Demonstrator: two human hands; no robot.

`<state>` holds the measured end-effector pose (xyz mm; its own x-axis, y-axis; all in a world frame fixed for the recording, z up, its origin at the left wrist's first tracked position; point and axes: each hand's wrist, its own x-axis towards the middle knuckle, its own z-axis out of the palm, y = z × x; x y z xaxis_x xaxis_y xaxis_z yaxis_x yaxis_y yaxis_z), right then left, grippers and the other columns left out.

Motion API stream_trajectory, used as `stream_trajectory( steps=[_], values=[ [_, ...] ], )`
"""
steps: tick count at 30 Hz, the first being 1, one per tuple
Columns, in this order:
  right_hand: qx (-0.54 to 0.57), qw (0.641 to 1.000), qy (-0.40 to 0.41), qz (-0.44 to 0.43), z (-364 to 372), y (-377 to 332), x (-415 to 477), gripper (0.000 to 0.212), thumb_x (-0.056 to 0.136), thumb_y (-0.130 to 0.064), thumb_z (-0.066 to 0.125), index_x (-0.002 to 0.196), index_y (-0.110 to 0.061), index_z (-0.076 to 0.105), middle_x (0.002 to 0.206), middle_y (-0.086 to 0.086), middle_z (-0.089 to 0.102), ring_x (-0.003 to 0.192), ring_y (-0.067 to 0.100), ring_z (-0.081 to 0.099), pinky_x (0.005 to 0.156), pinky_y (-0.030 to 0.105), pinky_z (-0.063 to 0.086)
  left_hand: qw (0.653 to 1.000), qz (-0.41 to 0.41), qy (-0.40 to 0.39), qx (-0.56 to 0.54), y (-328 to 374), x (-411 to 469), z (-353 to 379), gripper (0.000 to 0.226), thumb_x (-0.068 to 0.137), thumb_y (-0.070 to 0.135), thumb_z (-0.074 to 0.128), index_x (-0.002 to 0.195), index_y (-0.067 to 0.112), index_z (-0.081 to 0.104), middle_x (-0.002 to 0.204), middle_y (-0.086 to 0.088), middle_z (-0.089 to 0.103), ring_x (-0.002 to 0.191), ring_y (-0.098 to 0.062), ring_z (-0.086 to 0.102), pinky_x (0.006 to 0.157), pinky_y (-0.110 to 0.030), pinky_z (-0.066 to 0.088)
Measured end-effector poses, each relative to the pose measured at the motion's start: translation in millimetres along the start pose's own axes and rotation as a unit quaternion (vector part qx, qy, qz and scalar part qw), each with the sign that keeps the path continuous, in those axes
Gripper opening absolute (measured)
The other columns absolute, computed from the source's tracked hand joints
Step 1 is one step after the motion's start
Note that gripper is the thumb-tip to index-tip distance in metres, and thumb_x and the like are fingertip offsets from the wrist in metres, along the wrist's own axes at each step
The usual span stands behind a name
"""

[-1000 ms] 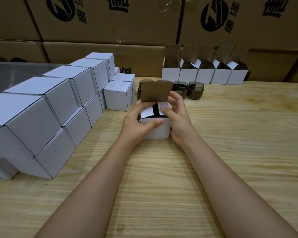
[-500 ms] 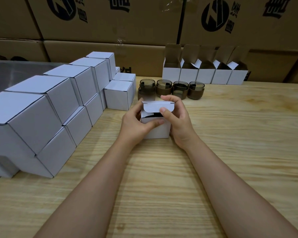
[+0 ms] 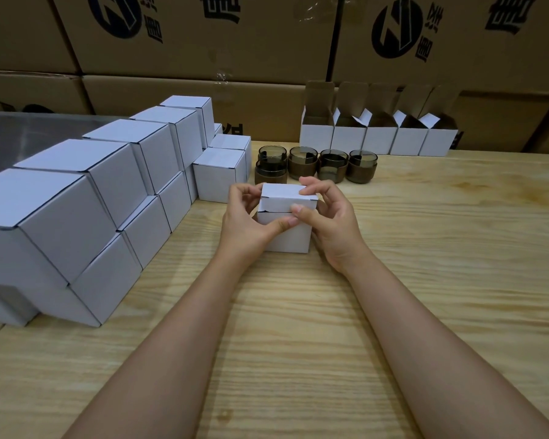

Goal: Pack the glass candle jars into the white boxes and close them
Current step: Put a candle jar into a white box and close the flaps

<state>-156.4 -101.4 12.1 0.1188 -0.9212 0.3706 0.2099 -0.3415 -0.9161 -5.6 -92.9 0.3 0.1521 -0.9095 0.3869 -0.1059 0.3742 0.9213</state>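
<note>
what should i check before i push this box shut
1. Is the lid folded down over the white box: ok.
2. Is the tuck flap inside the front wall: not ok, it lies outside it.
3. Do the left hand and right hand both grip the box: ok.
4. Is a jar inside this box: cannot tell, the lid hides it.
5. Are more glass candle jars waiting behind: ok.
6. Are open boxes ready at the back: ok.

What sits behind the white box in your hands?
A row of dark glass jars, with five open white boxes farther back. The box, left hand and right hand hide the table strip right behind it.
</note>
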Motion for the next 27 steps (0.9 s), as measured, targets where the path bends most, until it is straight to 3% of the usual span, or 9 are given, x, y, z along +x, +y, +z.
stream_trajectory(
  steps=[8, 12, 16, 19, 22, 25, 27],
  values=[
    [-0.029, 1.000, -0.005, 0.002, -3, -2, 1, 0.022, 0.066, -0.010, 0.071, 0.081, -0.019, 0.057, 0.120, 0.002, 0.054, 0.121, 0.034, 0.050, 0.100, 0.057, 0.041, 1.000, -0.001, -0.024, 0.004, 4, -3, 1, 0.070, 0.049, 0.045, 0.090, 0.098, 0.036, 0.041, 0.118, 0.009, 0.053, 0.119, -0.009, 0.051, 0.085, -0.022, 0.052],
    [-0.034, 0.999, -0.007, 0.007, -5, -4, 0, 0.015, 0.068, -0.012, 0.067, 0.077, -0.017, 0.056, 0.115, -0.001, 0.055, 0.111, 0.022, 0.054, 0.093, 0.048, 0.043, 0.994, -0.029, -0.031, -0.105, 7, -4, 2, 0.033, 0.075, 0.043, 0.064, 0.096, 0.025, 0.046, 0.111, 0.006, 0.055, 0.101, -0.006, 0.054, 0.077, -0.019, 0.045],
    [-0.039, 0.999, 0.000, 0.011, -4, -7, 0, 0.007, 0.075, -0.020, 0.059, 0.072, -0.016, 0.054, 0.111, -0.003, 0.057, 0.094, 0.005, 0.056, 0.081, 0.030, 0.042, 0.990, -0.066, 0.001, -0.123, 6, 1, 6, 0.018, 0.091, 0.024, 0.060, 0.100, 0.022, 0.044, 0.109, 0.007, 0.054, 0.097, -0.007, 0.054, 0.078, -0.023, 0.044],
    [-0.050, 0.999, 0.003, 0.007, -3, -7, 0, 0.006, 0.077, -0.021, 0.059, 0.074, -0.018, 0.055, 0.112, -0.003, 0.056, 0.097, 0.010, 0.054, 0.082, 0.032, 0.042, 0.983, -0.101, 0.009, -0.154, 9, 4, 10, 0.037, 0.079, 0.032, 0.064, 0.106, 0.026, 0.040, 0.104, 0.010, 0.051, 0.095, -0.006, 0.053, 0.074, -0.024, 0.042],
    [-0.051, 0.999, 0.003, -0.004, 0, -5, 0, 0.004, 0.079, -0.022, 0.059, 0.078, -0.019, 0.057, 0.112, -0.004, 0.056, 0.101, 0.016, 0.053, 0.086, 0.037, 0.041, 0.981, -0.115, 0.013, -0.158, 12, 5, 11, 0.038, 0.068, 0.039, 0.059, 0.101, 0.033, 0.042, 0.103, 0.011, 0.053, 0.094, -0.008, 0.053, 0.069, -0.026, 0.041],
    [-0.057, 0.998, 0.016, -0.015, 3, -2, 1, 0.002, 0.082, -0.024, 0.061, 0.080, -0.024, 0.060, 0.114, -0.003, 0.057, 0.110, 0.022, 0.055, 0.091, 0.043, 0.043, 0.983, -0.101, 0.009, -0.155, 12, 2, 8, 0.034, 0.074, 0.036, 0.062, 0.102, 0.032, 0.045, 0.102, 0.010, 0.056, 0.095, -0.011, 0.055, 0.069, -0.024, 0.044],
    [-0.054, 0.998, 0.018, -0.013, 4, -1, 0, 0.009, 0.087, -0.020, 0.062, 0.081, -0.026, 0.061, 0.116, -0.002, 0.057, 0.112, 0.024, 0.055, 0.093, 0.047, 0.044, 0.985, -0.077, -0.018, -0.155, 10, 1, 2, 0.035, 0.077, 0.031, 0.065, 0.108, 0.032, 0.047, 0.110, 0.004, 0.060, 0.102, -0.016, 0.058, 0.078, -0.028, 0.051]
  ],
)
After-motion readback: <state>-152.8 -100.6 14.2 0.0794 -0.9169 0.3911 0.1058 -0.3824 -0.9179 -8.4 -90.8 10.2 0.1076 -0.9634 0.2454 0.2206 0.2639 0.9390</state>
